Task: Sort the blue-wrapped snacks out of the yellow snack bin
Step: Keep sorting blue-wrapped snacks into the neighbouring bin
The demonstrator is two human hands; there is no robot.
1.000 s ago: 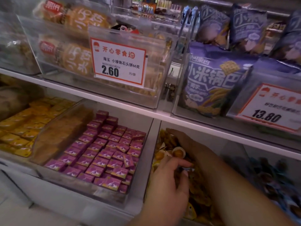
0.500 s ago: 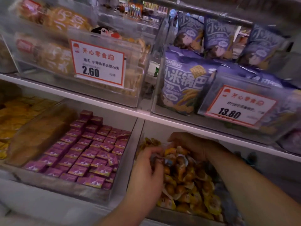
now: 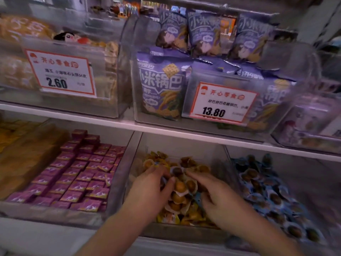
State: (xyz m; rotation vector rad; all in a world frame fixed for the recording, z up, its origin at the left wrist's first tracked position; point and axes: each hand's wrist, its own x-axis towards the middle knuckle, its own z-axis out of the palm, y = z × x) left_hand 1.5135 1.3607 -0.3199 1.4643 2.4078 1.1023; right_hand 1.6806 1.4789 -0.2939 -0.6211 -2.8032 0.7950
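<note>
1. Left hand: fingers are curled into the pile of yellow-wrapped snacks; whether a piece is pinched cannot be told.
2. Right hand: fingers are curled among the wrappers; a blue-wrapped snack is seen at its 9 o'clock edge, apparently pinched.
3. Yellow snack bin: both hands are held inside it.
4. Blue snack bin: placed at 3 o'clock; strays are best lifted singly and carried there, so yellow pieces are not dragged along.
</note>
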